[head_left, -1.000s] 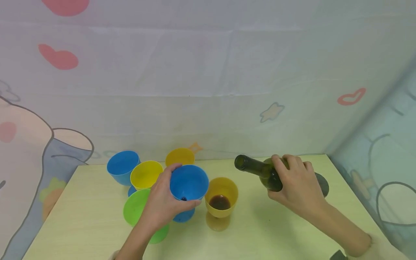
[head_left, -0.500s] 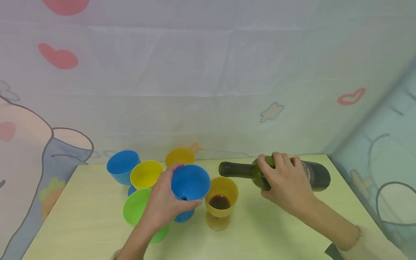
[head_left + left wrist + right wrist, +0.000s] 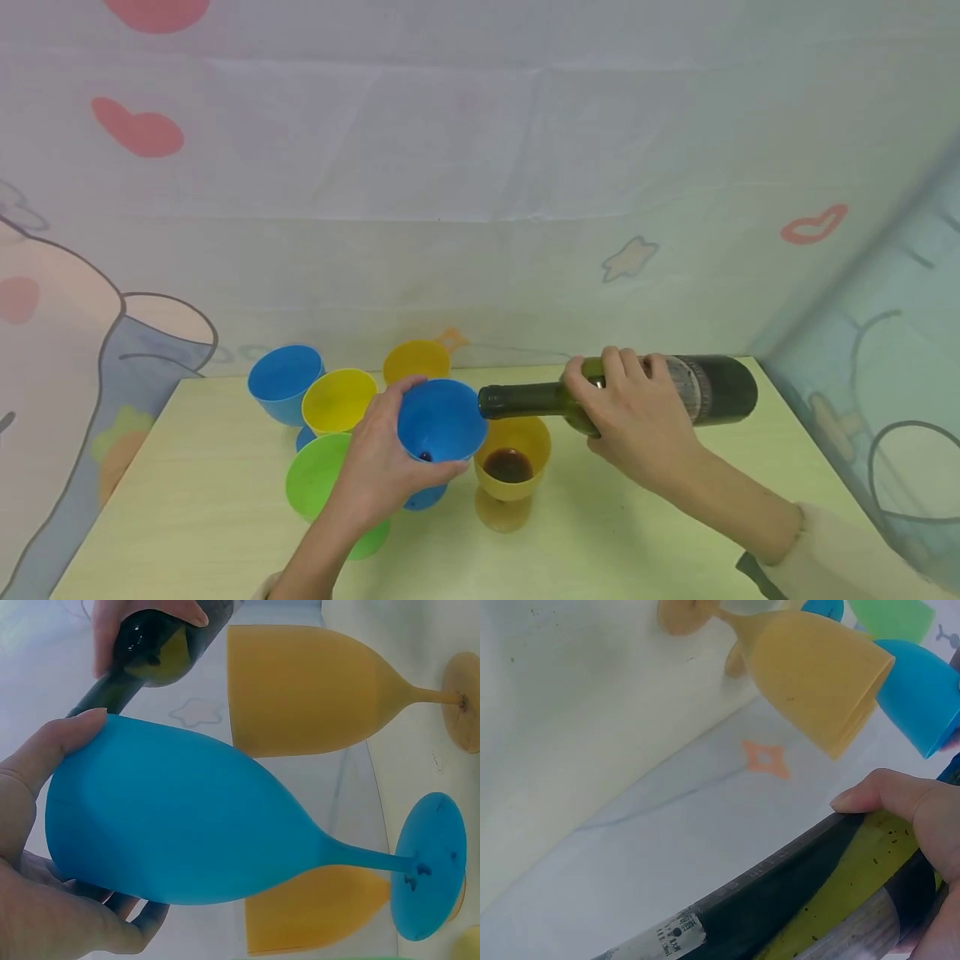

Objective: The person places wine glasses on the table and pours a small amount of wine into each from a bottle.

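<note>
My left hand (image 3: 378, 467) grips the bowl of a blue plastic goblet (image 3: 442, 417), thumb on the near side and fingers behind; a small dark spot shows inside. My right hand (image 3: 633, 417) holds a dark green glass wine bottle (image 3: 525, 402) round its body, nearly level. The bottle's mouth is at the blue goblet's right rim; no stream of liquid is visible. Just right of the blue goblet stands an amber goblet (image 3: 507, 493) with dark liquid in its bottom. In the left wrist view, the blue goblet (image 3: 180, 817) partly hides the bottle's neck (image 3: 112, 694).
To the left stand a green goblet (image 3: 315, 475), a yellow goblet (image 3: 339, 402) and another blue goblet (image 3: 285, 383). An orange-yellow goblet (image 3: 416, 361) is behind them. The pale table (image 3: 187, 500) backs onto a printed cloth (image 3: 465, 167), with another cloth wall (image 3: 900, 358) at the right.
My right hand has moved left with the bottle, bringing its mouth to the blue goblet's rim. The bottle has swung to lie more sideways. My left hand and the blue goblet have barely shifted.
</note>
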`<action>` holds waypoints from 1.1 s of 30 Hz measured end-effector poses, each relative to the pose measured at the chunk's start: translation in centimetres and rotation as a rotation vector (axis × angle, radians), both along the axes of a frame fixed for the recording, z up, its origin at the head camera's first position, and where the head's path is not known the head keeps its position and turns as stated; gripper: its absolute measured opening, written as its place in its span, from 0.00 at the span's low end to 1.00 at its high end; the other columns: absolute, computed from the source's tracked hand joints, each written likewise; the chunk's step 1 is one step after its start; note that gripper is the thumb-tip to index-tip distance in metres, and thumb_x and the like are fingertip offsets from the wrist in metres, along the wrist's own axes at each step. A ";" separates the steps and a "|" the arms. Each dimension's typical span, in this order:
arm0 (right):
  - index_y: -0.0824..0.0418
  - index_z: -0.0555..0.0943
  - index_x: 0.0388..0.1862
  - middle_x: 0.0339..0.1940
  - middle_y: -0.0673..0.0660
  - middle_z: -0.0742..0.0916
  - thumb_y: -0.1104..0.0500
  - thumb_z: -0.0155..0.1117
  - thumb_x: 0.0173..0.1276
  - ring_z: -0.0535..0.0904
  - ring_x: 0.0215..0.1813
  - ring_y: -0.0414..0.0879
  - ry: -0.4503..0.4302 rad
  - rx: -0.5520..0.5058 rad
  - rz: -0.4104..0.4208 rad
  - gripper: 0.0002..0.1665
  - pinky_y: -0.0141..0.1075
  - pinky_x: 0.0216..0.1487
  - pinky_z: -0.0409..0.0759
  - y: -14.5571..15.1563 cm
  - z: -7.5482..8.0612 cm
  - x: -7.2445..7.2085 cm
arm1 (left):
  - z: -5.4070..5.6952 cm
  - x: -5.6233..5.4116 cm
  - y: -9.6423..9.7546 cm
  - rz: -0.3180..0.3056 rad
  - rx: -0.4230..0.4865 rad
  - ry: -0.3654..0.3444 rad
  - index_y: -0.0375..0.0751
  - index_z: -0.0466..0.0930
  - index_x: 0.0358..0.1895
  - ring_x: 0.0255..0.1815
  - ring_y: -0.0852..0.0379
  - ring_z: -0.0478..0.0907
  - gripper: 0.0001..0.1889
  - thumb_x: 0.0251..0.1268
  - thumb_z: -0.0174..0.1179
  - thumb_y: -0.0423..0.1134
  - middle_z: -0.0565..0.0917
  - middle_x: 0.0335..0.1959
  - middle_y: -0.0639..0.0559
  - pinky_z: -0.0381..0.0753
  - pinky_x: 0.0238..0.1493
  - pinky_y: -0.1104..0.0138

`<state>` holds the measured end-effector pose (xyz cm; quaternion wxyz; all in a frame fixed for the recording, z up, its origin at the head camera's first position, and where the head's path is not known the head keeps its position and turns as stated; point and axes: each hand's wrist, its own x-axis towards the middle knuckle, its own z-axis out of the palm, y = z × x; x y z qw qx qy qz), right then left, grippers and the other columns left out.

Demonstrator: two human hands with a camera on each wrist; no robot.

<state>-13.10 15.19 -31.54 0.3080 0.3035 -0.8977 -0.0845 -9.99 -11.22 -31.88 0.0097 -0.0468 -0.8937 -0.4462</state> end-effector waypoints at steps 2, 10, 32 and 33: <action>0.60 0.68 0.46 0.31 0.66 0.76 0.51 0.78 0.33 0.73 0.33 0.61 -0.002 0.013 0.002 0.40 0.52 0.31 0.72 -0.2 0.0 0.0 | 0.0 0.0 0.0 0.000 0.002 -0.003 0.43 0.61 0.63 0.57 0.37 0.64 0.45 0.38 0.74 0.47 0.67 0.59 0.41 0.75 0.44 0.45; 0.60 0.68 0.46 0.31 0.67 0.76 0.54 0.75 0.34 0.73 0.33 0.61 0.035 0.084 0.017 0.38 0.51 0.31 0.73 -0.8 0.0 0.0 | 0.0 0.0 -0.1 -0.002 0.003 0.000 0.43 0.62 0.63 0.57 0.37 0.64 0.45 0.37 0.75 0.47 0.67 0.59 0.40 0.75 0.44 0.45; 0.61 0.68 0.45 0.31 0.69 0.77 0.61 0.65 0.46 0.73 0.35 0.64 0.111 0.128 0.020 0.26 0.52 0.33 0.74 -1.2 0.2 -0.1 | 0.0 0.1 -0.1 -0.002 0.005 -0.019 0.45 0.62 0.63 0.56 0.36 0.65 0.45 0.36 0.75 0.46 0.68 0.59 0.40 0.75 0.43 0.46; 0.61 0.68 0.45 0.31 0.69 0.77 0.61 0.65 0.46 0.73 0.35 0.64 0.113 0.130 0.019 0.26 0.52 0.33 0.74 -1.2 0.3 -0.1 | 0.0 0.1 -0.1 -0.003 0.004 -0.018 0.45 0.62 0.63 0.56 0.36 0.65 0.45 0.36 0.75 0.46 0.69 0.59 0.40 0.76 0.43 0.46</action>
